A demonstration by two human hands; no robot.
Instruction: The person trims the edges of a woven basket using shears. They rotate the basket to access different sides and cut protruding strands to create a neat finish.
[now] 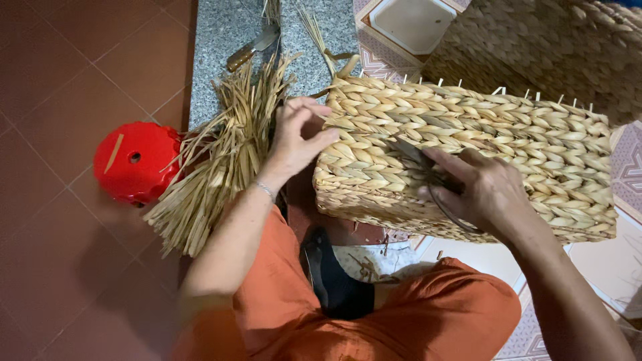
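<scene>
The left hand [299, 136] is curled at the top left corner of a woven straw basket [508, 144], its fingertips pinching a loose strand at the braided rim, a thin bracelet on the wrist. The right hand [485, 194] is clenched on a pair of dark metal scissors [420, 164], whose blades lie flat against the basket's front wall, pointing up and left. The basket lies tipped on its side across the person's lap, above knees clad in orange trousers [428, 314], with pale stakes sticking out along its upper edge. Just left of the left hand lies a bundle of dry straw strips [217, 160], fanning down over a grey stone slab [224, 47]. A red plastic stool [136, 162] stands beside the bundle on the brown tiled floor. Farther up the slab rests a knife with a wooden handle [253, 47], and behind the basket another woven piece [548, 40] fills the upper right corner
</scene>
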